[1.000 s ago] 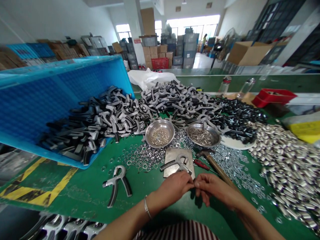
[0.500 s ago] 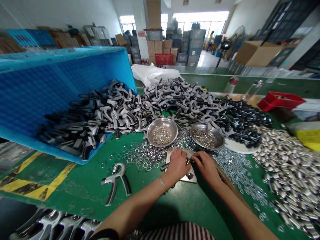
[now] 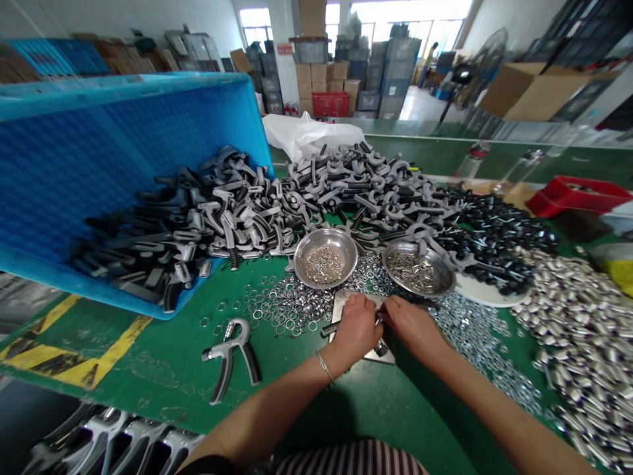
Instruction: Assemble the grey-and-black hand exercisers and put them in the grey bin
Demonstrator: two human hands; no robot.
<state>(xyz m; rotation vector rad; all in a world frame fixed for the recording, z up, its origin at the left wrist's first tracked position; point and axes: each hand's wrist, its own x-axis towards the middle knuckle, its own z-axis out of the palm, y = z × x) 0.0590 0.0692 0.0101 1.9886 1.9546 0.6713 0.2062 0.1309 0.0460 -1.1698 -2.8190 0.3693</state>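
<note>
Above a small metal plate [image 3: 340, 302] on the green table, my left hand [image 3: 357, 324] is closed around a hand grip strengthener [image 3: 328, 329]. One grey-black end of it sticks out to the left of my fingers and a dark end shows below them. My right hand [image 3: 409, 324] meets the left one, its fingers bent and pinched against the same piece. Whatever small part sits between the right fingertips is hidden. To the left lies an assembled hand grip strengthener [image 3: 232, 356] with a spring, apart from both hands.
Beyond my hands stand a metal bowl [image 3: 297, 260] of small parts and a second bowl [image 3: 451, 285] of pins. Metal rings [image 3: 289, 303], nuts [image 3: 475, 343] and silver cylinders [image 3: 588, 369] lie around. Grey handles [image 3: 346, 185] are heaped behind, spilling from a blue crate [image 3: 123, 158].
My right hand has moved in closer to the left one, and its fingers are now bent over the piece. The left hand stays about where it was. The view has shifted slightly.
</note>
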